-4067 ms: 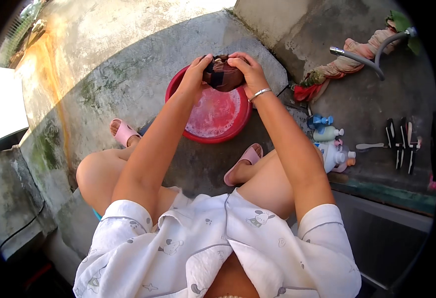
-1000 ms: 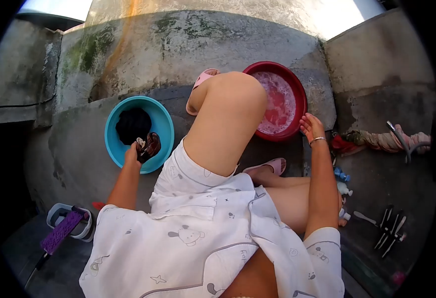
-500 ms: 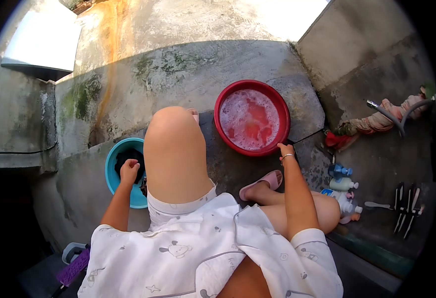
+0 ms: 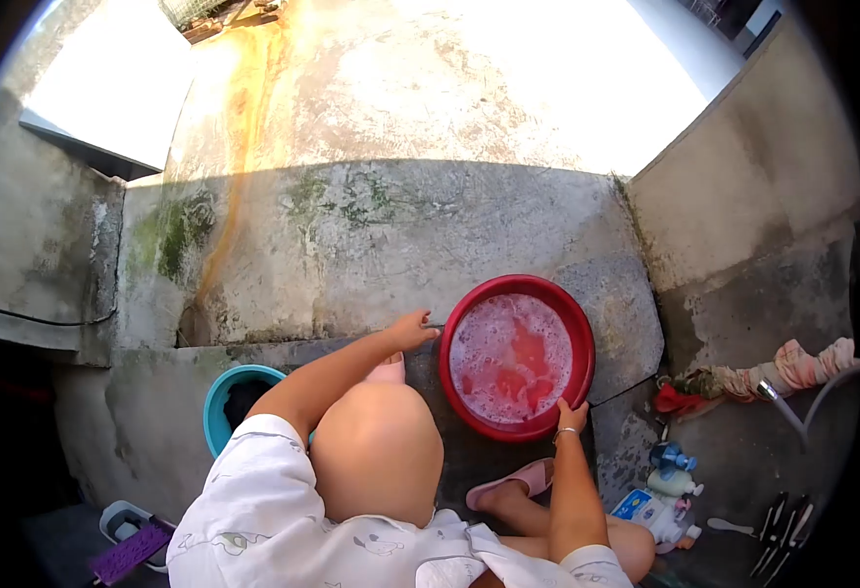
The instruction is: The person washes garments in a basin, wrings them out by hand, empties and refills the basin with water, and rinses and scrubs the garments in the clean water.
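Note:
A red basin (image 4: 585, 323) holds cloudy, sudsy water (image 4: 513, 358) that looks pinkish. At its near right rim my right hand (image 4: 572, 416) grips the edge, a bracelet on the wrist. My left hand (image 4: 413, 330) is stretched out just left of the basin, fingers extended toward the rim and holding nothing; a small gap appears between them. Partly behind my left arm stands a turquoise basin (image 4: 216, 407) with dark cloth (image 4: 244, 400) inside.
Several bottles (image 4: 673, 483) stand at the right beside brushes (image 4: 783, 529). A twisted cloth (image 4: 743, 380) and a hose (image 4: 787, 407) lie near the right wall. A purple brush (image 4: 131, 552) rests lower left. A concrete ledge (image 4: 391, 235) rises ahead.
My left hand has left the turquoise basin and reached across my knee to the red basin's left side. My right hand remains on the rim. The view has tilted upward.

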`<state>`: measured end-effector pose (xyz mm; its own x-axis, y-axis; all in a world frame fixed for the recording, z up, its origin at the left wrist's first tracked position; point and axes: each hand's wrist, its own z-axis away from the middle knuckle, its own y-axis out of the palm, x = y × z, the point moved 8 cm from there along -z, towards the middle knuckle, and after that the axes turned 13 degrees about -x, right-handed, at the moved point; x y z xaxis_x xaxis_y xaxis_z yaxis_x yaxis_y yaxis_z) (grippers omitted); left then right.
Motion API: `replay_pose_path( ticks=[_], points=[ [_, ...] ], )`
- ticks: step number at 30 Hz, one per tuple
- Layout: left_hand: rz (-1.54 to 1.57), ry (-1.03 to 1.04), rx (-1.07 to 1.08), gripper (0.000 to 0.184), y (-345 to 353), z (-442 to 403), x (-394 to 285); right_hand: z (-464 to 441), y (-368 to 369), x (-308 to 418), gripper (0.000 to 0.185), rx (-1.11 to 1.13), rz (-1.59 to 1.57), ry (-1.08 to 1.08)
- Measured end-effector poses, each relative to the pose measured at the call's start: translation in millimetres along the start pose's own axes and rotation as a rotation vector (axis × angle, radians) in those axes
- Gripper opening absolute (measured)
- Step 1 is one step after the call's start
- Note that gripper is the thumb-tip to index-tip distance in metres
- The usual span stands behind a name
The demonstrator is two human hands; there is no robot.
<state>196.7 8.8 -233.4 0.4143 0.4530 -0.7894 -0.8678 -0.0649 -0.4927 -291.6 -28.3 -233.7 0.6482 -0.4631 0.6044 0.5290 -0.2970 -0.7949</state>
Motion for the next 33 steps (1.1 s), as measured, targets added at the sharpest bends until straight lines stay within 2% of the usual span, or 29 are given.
replay_pose_path(
  ticks=[1,2,3,4,6,7,12,15,16,17,18,20,21,22,23,24,25,26,27,28,29,30,31,32,33],
  points=[
    [-0.026,0.036,0.017,0.073,25.1,-13.2,-4.5,-4.3,2.2,1.0,0.063,0.001,0.011,-0.043],
    [-0.014,0.079,0.135,0.064,44.5,-21.9,-19.5,-9.1,2.5,2.3,0.058,-0.049,0.006,-0.076],
    [-0.101,0.154,0.087,0.053,55.6,-30.6,-27.2,-14.7,2.6,5.0,0.053,-0.074,-0.024,-0.077],
    [-0.108,0.146,0.083,0.053,62.5,-38.1,-30.5,-19.0,1.5,8.2,0.047,-0.097,-0.051,-0.077],
    [-0.231,-0.017,-0.003,0.048,56.3,-45.7,-25.3,-19.4,1.0,15.2,0.037,-0.130,-0.107,-0.053],
    [-0.236,-0.068,-0.005,0.045,50.1,-41.4,-30.6,-21.2,6.1,10.2,0.035,-0.118,-0.250,-0.026],
    [-0.168,0.026,0.041,0.043,58.0,-6.1,-28.8,-29.5,-20.9,15.9,0.038,-0.136,-0.222,-0.125],
    [-0.074,0.120,0.197,0.047,70.3,12.9,-40.4,-47.5,-49.2,23.8,0.034,-0.027,-0.237,-0.209],
    [0.058,-0.005,0.338,0.047,58.1,33.1,-59.0,-50.7,-59.4,32.5,0.033,0.012,-0.245,-0.238],
    [0.389,-0.212,0.455,0.040,47.4,60.8,-77.9,-40.7,-80.0,58.5,0.030,0.035,-0.067,-0.254],
    [0.412,-0.200,0.441,0.040,45.5,60.2,-72.3,-44.1,-86.4,67.3,0.030,0.033,-0.064,-0.283],
    [0.557,-0.444,0.618,0.035,60.2,72.5,-45.5,-38.9,-82.4,80.4,0.034,0.265,-0.179,-0.224],
    [0.618,-0.510,0.582,0.033,56.2,72.8,-33.7,-35.2,-76.9,100.8,0.041,0.353,-0.121,-0.261],
    [0.679,-0.575,0.546,0.031,48.3,73.4,-23.0,-41.1,-62.8,122.4,0.041,0.353,-0.118,-0.288],
    [0.688,-0.649,0.423,0.026,38.0,69.3,-3.4,-46.1,-35.0,138.9,0.046,0.417,-0.100,-0.284],
    [0.835,-0.732,0.294,0.023,25.6,57.3,11.7,-51.5,-4.6,157.2,0.050,0.482,-0.082,-0.278],
    [0.975,-0.819,0.163,0.022,14.3,42.7,34.3,-54.7,24.2,197.2,0.050,0.486,-0.079,-0.292],
    [0.838,-0.803,0.031,0.018,4.2,-4.4,87.9,-50.9,71.0,250.8,0.055,0.598,0.079,-0.250],
    [1.049,-0.793,-0.057,0.014,-31.5,-43.0,103.1,-47.2,117.1,300.4,0.061,0.700,0.237,-0.204],
    [1.044,-0.818,-0.262,0.013,-101.9,-71.5,100.0,-55.1,162.2,356.1,0.045,0.643,0.211,-0.299],
    [1.186,-0.804,-0.254,0.013,-151.0,-114.7,108.8,-26.7,179.7,441.2,0.017,0.821,0.286,-0.392],
    [1.177,-0.745,-0.361,0.020,-224.5,-117.5,77.4,-15.9,197.5,507.0,0.014,0.850,0.294,-0.471],
    [1.220,-0.679,-0.365,0.023,-269.4,-131.8,72.7,-19.8,223.2,550.2,0.019,0.930,0.173,-0.385],
    [1.297,-0.676,-0.400,0.026,-304.0,-116.8,49.0,24.7,192.7,602.6,0.020,0.813,0.197,-0.397],
    [1.301,-0.626,-0.362,0.027,-313.8,-129.2,61.6,43.8,187.6,630.9,0.016,0.796,0.202,-0.485]
  ],
)
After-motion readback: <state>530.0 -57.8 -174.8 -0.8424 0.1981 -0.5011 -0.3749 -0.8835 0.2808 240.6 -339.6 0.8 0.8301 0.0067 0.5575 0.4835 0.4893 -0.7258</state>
